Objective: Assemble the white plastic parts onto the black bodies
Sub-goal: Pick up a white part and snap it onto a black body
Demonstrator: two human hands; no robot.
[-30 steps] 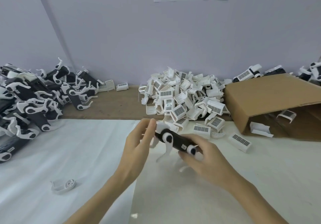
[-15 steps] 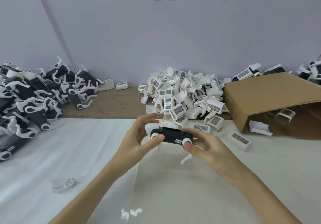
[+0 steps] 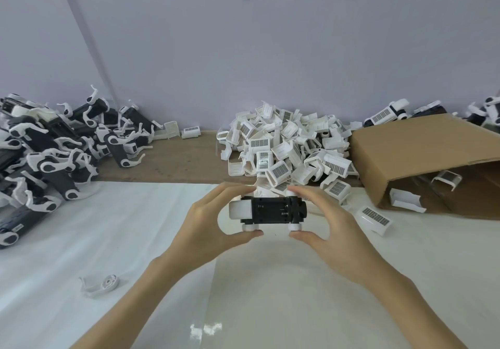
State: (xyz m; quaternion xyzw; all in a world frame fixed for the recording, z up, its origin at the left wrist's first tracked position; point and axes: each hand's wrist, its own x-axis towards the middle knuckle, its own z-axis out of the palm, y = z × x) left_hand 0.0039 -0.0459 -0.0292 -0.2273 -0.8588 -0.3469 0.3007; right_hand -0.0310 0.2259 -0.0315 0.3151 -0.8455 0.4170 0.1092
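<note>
- Your left hand [image 3: 208, 226] and right hand [image 3: 328, 224] pinch the black body [image 3: 273, 210] between thumbs and fingers, above the table.
- Its long axis runs left to right.
- The white parts [image 3: 286, 148] lie just beyond, nearer your right hand.

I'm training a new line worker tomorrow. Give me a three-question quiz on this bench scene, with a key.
1. True or false: both hands grip the black body.
2. Which side holds the heap of assembled units: A) left, B) right?
3. What lies tipped on its side at right?

Key
1. True: left hand and right hand pinch its ends.
2. A.
3. The cardboard box, white parts spilled beside it.
</note>
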